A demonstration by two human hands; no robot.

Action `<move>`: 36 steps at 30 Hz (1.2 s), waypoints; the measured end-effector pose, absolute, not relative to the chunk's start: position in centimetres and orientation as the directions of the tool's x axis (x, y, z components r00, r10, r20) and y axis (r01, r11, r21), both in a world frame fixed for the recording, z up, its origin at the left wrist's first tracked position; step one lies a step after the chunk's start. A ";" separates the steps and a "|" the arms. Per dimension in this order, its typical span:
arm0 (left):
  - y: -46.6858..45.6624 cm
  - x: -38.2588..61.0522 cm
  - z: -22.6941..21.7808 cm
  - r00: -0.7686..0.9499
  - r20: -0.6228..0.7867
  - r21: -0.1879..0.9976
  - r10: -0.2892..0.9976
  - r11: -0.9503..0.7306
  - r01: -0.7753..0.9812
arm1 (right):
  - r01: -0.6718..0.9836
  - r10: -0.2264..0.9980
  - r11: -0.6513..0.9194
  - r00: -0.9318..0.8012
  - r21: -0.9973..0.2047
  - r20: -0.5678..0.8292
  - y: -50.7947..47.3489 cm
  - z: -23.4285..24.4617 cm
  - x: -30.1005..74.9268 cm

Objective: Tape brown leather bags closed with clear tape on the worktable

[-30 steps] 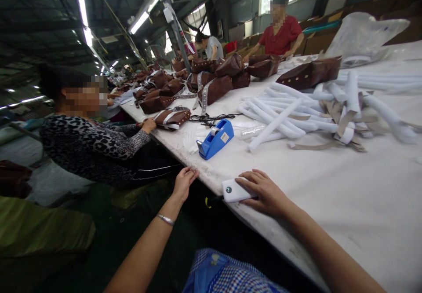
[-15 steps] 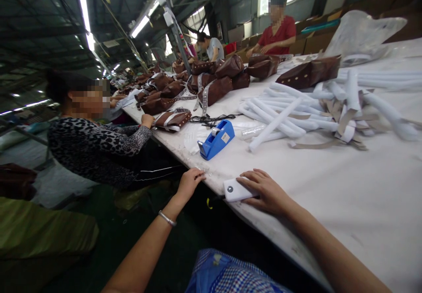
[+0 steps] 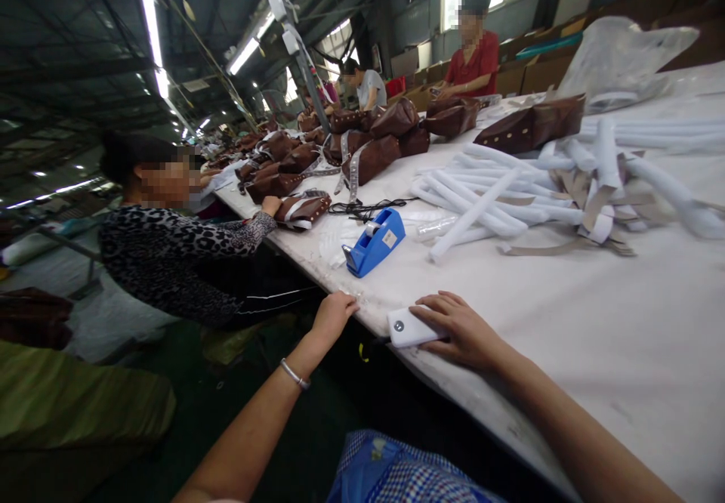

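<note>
My right hand (image 3: pixel 461 331) rests on a white power bank (image 3: pixel 412 327) at the table's near edge, fingers over its top and thumb along its side. It lies flat, with a round grey mark and a dark cable at its left end. To the left, my left hand (image 3: pixel 333 318) has its fingertips pressed together at the table edge; whatever lies between them is too small to make out. Beyond that hand stands a blue tape dispenser (image 3: pixel 374 242) with a white label.
White rolled tubes (image 3: pixel 476 201) and brown strips (image 3: pixel 566 248) are heaped on the white table (image 3: pixel 544 314). Brown studded bags (image 3: pixel 374 159) pile up farther back. At left a co-worker in a leopard-print top (image 3: pixel 175 254) touches one bag. Another person in red (image 3: pixel 473 65) stands across the table.
My left fingers have drawn closer together at the table edge. My right hand stays on the power bank. The person in red has straightened slightly and shifted left, and the view has swung a little.
</note>
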State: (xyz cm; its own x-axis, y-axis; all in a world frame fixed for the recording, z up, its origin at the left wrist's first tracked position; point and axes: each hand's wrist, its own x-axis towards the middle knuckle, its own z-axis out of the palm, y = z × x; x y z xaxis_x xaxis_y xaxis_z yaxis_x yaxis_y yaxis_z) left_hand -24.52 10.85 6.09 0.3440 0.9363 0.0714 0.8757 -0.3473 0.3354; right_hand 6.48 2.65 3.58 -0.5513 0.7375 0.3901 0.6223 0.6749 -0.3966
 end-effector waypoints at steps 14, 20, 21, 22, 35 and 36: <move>11.4 -24.4 5.6 0.254 0.100 0.454 0.962 -0.271 0.849 | 0.610 0.731 0.682 -0.538 -0.405 0.420 2.7 3.4 6.5; 11.7 -25.1 4.1 0.058 0.150 0.631 0.987 -0.141 0.763 | 0.628 0.739 0.672 -0.540 -0.393 0.402 2.5 3.5 6.6; 11.7 -25.3 3.9 0.025 0.156 0.659 0.987 -0.123 0.742 | 0.631 0.742 0.669 -0.539 -0.392 0.398 2.5 3.5 6.6; 11.7 -25.4 3.7 -0.008 0.159 0.688 0.987 -0.105 0.718 | 0.633 0.743 0.668 -0.539 -0.391 0.397 2.4 3.5 6.6; 7.3 -26.1 1.3 -0.165 0.042 0.959 0.985 0.007 0.283 | 0.616 0.729 0.683 -0.537 -0.392 0.425 2.5 3.5 6.5; 7.1 -26.0 1.3 -0.160 0.032 0.965 0.987 0.011 0.263 | 0.620 0.730 0.681 -0.537 -0.389 0.423 2.5 3.5 6.5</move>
State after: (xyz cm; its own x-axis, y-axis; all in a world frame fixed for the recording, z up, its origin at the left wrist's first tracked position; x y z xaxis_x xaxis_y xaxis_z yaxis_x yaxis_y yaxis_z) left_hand -25.98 7.06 1.29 -0.1597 0.9866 0.0320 0.2626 0.0112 0.9648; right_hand 6.49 2.50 3.54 -0.5370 0.7302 0.4225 0.6201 0.6812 -0.3891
